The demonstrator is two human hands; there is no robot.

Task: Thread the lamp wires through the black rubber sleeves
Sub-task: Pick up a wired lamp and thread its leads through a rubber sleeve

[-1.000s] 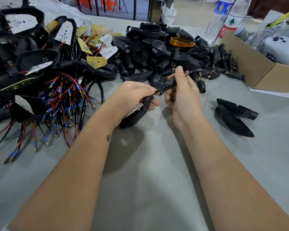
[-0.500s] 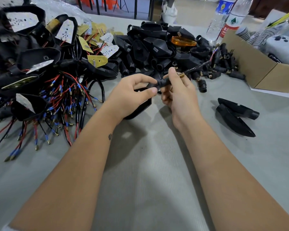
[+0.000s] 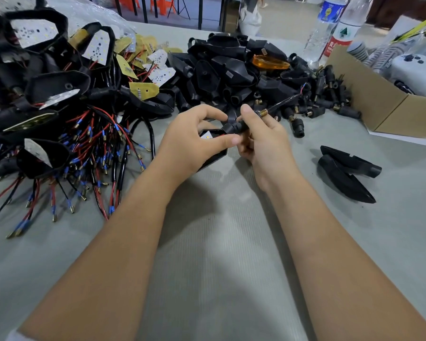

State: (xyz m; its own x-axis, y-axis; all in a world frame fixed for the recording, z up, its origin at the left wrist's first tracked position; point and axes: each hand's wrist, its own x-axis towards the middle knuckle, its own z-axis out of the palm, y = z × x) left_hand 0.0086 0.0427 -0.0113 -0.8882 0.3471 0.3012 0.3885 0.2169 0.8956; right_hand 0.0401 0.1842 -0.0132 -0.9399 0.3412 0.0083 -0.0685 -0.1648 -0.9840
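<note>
the left hand (image 3: pixel 194 141) grips the lamp housing (image 3: pixel 213 146) beneath its palm, likely to steady it. the right hand (image 3: pixel 263 136) pinches the black rubber sleeve (image 3: pixel 236 125) between thumb and fingers, right between the two hands. the lamp wires (image 3: pixel 284 103) exit past a brass threaded end (image 3: pixel 263 112), running up and away beyond the right fingertips, so threading looks nearly complete.

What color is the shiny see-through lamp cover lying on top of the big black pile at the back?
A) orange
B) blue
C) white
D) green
A: the lone clear lamp cover on top of the pile of black housings is orange, the only piece of that color among the black parts.
</note>
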